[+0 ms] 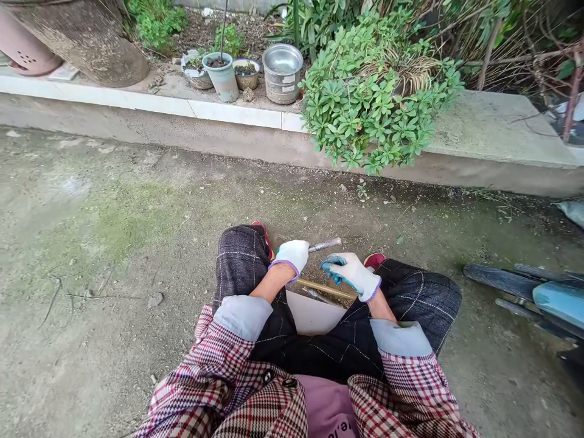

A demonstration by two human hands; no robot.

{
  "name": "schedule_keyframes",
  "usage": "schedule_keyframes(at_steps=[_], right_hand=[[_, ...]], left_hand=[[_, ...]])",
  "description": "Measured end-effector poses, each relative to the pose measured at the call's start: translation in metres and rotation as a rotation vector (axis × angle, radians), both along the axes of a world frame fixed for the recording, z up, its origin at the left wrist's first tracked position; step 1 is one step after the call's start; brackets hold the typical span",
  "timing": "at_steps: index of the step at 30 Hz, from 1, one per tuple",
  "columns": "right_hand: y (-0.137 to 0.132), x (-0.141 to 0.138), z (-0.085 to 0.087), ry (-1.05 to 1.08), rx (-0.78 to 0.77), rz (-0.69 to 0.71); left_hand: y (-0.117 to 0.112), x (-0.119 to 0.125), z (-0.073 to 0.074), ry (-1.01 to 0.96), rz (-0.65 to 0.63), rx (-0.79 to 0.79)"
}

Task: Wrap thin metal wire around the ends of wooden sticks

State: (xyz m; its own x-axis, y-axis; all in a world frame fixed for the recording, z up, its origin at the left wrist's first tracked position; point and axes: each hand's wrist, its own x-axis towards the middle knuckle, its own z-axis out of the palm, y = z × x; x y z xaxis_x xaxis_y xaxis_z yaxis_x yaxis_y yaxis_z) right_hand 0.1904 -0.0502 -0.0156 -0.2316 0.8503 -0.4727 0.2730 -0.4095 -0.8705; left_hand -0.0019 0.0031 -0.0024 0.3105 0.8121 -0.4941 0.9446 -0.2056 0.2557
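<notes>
My left hand [292, 255] is closed around the grey metal rod [325, 245]. Its long axis runs left to right and slightly away from me, with the free end poking out past my right hand [352, 275]. That hand sits just beside it, fingers curled; I cannot tell whether it grips anything. A yellow stick [326, 289] lies slantwise beneath both hands, between my knees

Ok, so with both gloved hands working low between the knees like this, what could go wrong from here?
1. The left hand grips a metal tool whose tip juts out close to the right hand. A slip could catch those fingers.
2. The thin yellowish stick runs beneath both hands. It is unclear whether the right hand pins it, so it might roll or shift under force.
</notes>
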Motion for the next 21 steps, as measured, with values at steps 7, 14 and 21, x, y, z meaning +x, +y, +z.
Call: schedule_keyframes(at_steps=[7, 14, 21], right_hand=[[0.006, 0.022, -0.003, -0.058, 0.071, -0.033], [0.015, 0.027, -0.015, -0.116, 0.101, -0.050], [0.021, 0.030, -0.019, -0.026, 0.092, -0.039]], left_hand=[[-0.007, 0.005, -0.008, 0.007, -0.263, -0.068], [-0.014, 0.012, -0.004, -0.077, -0.436, -0.100], [-0.007, 0.009, 0.005, -0.170, -0.459, -0.080]])
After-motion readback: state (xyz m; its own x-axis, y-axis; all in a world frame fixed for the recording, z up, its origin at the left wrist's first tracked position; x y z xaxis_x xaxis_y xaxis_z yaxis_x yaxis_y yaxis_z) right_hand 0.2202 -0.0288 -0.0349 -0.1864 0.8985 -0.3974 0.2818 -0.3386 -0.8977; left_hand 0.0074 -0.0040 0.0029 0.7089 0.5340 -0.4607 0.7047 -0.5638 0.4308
